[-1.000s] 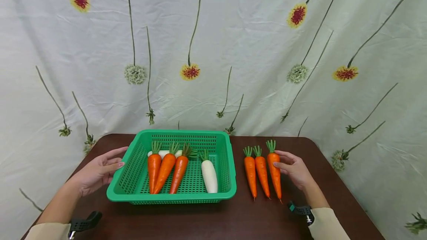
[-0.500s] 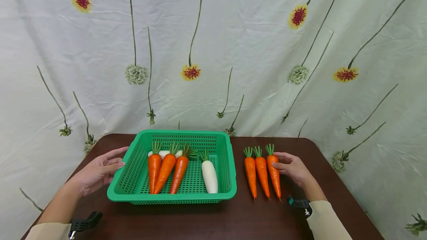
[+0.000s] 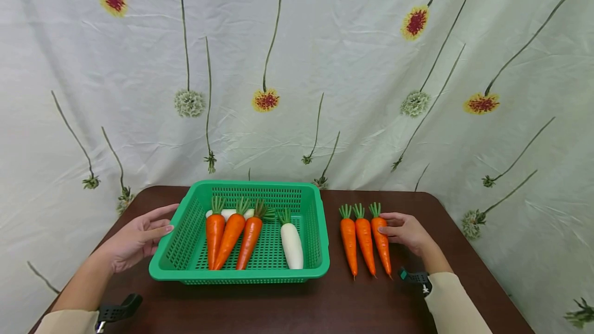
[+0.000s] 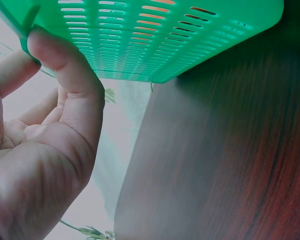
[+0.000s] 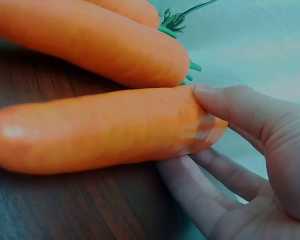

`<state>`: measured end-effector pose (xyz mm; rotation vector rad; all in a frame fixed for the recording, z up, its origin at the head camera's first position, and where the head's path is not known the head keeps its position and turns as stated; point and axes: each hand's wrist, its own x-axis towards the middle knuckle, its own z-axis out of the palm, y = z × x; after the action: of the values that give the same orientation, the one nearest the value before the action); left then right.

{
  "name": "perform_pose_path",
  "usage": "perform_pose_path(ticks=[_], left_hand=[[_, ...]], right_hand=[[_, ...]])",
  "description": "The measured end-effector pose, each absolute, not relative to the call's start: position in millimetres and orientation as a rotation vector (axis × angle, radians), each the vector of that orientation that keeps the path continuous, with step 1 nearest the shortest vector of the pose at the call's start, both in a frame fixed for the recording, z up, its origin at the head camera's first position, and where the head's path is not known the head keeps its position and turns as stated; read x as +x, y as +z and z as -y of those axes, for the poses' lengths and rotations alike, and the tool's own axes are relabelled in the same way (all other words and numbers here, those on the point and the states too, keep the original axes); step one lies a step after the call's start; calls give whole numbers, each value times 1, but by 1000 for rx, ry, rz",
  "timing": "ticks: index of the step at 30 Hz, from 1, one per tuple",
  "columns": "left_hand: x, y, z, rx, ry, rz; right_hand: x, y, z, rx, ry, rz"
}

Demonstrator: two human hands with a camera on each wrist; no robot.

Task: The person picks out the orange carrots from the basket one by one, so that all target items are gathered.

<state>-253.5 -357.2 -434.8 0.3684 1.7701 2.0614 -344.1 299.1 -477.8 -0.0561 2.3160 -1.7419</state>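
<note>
In the head view, three carrots lie side by side on the table, right of a green slatted basket (image 3: 236, 275). My right hand (image 3: 405, 232) pinches the rightmost carrot (image 3: 381, 244) near its leafy top. Up close in the right wrist view, the thumb rests on top of that carrot (image 5: 90, 132) and the fingers reach under its side. My left hand (image 3: 134, 241) holds the basket's left rim; in the left wrist view, the thumb and a finger of this hand (image 4: 55, 135) meet at the rim. Inside the basket are three carrots (image 3: 230, 241) and a white radish (image 3: 292, 245).
Another white vegetable (image 3: 227, 214) lies partly hidden behind the basket's carrots. Two more carrots (image 3: 349, 244) lie between the basket and my right hand. A flower-printed cloth (image 3: 297, 66) hangs behind the dark brown table (image 3: 278, 308).
The rightmost carrot's leafy end has come down and slightly left, and it now lies level with its two neighbours. My right hand shifted with it. The left hand and basket have stayed put.
</note>
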Motion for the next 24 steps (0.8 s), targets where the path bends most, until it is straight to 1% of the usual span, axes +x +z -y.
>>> perform_pose_path(ticks=[6,24], left_hand=[[-253,-435,357,374,2067,-1756],[-253,-434,357,379,2064,-1744]], right_hand=[[-346,-477,-299,-37,-1678,-2374],[-343,-477,-299,-23,-1723,-2324]])
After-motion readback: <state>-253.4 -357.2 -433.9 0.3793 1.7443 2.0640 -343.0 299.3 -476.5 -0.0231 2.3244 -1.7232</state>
